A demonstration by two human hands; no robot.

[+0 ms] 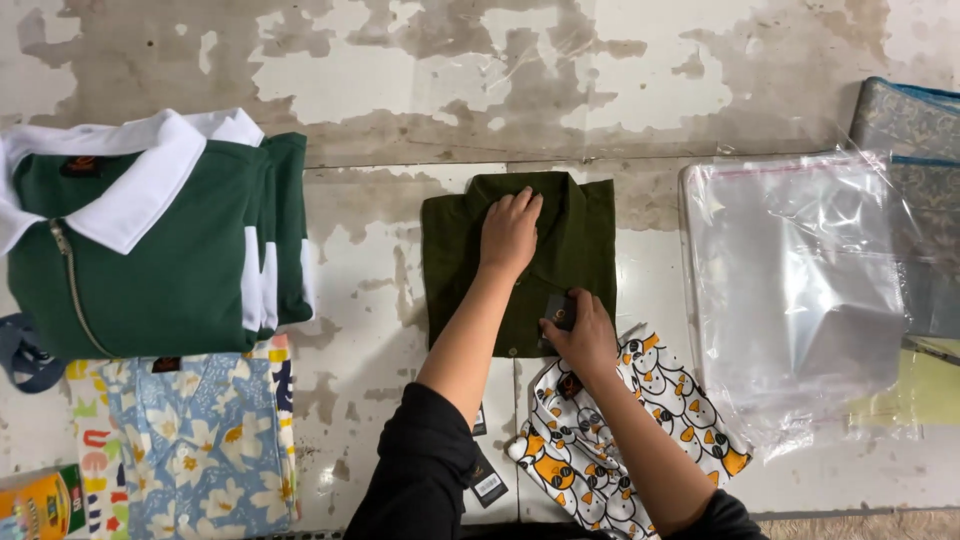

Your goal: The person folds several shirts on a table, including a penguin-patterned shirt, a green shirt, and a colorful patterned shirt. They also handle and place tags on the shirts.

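Pressing my left hand (510,232) flat, fingers spread, on the folded olive shirt (520,260) mid-tabletop (370,300) keeps it from shifting, I judge, while my right hand's (580,335) fingers pinch its dark tag (560,312) at the hem.

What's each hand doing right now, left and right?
Left hand: open, flat, pressing on the folded olive shirt.
Right hand: pinching a small dark tag at the shirt's lower edge.

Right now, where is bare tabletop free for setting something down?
Free: the strip between the green white-collared shirt stack and the folded olive shirt, and above it. Crowded: clear plastic bags right, patterned cloth below.
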